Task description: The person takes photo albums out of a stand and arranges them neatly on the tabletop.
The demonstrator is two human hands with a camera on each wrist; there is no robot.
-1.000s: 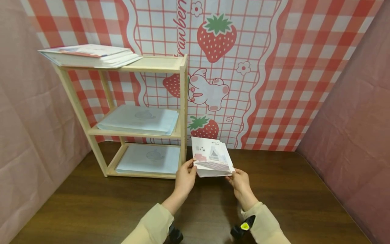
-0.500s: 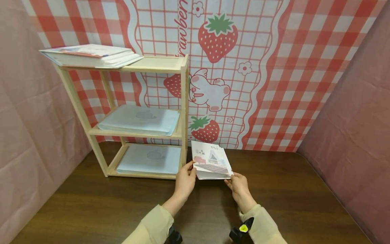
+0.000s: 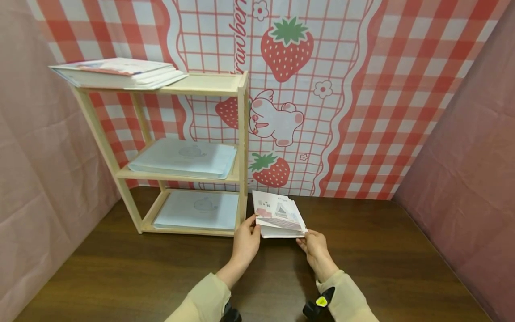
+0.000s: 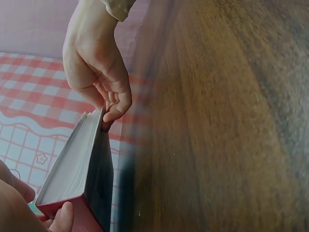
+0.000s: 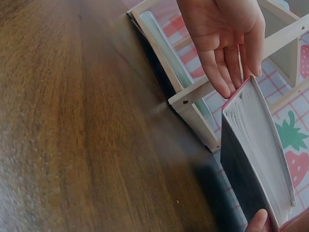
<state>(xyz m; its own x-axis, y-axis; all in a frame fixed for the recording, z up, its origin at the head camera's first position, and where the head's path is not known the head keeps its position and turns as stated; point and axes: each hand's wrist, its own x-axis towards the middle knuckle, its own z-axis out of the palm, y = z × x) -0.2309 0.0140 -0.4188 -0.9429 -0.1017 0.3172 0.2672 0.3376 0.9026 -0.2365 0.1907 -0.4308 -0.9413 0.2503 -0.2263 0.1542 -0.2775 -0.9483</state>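
A thick book [image 3: 279, 214] with a pale cover, printed with a pink sofa and a tent in a room, is held low over the wooden table. My left hand [image 3: 246, 242] pinches its left side, by the red spine [image 4: 72, 210]. On the right, my right hand [image 3: 316, 250] grips the near right corner, thumb above and fingers beneath. The page edges [image 5: 258, 145] face me, and the front cover stands slightly apart from them. In the right wrist view the back cover [image 5: 239, 164] looks dark. Some fingertips are hidden under the book.
Left of the book stands a wooden three-tier shelf [image 3: 242, 134]. Several books [image 3: 120, 71] lie on its top. Pale whale-print mats [image 3: 185, 156] line the lower tiers. A strawberry-patterned cloth [image 3: 342, 112] hangs behind the table [image 3: 382, 268].
Both hands have lowered the book toward the table and slightly toward me. Its front cover has tilted flatter. The grip stays the same on both sides.
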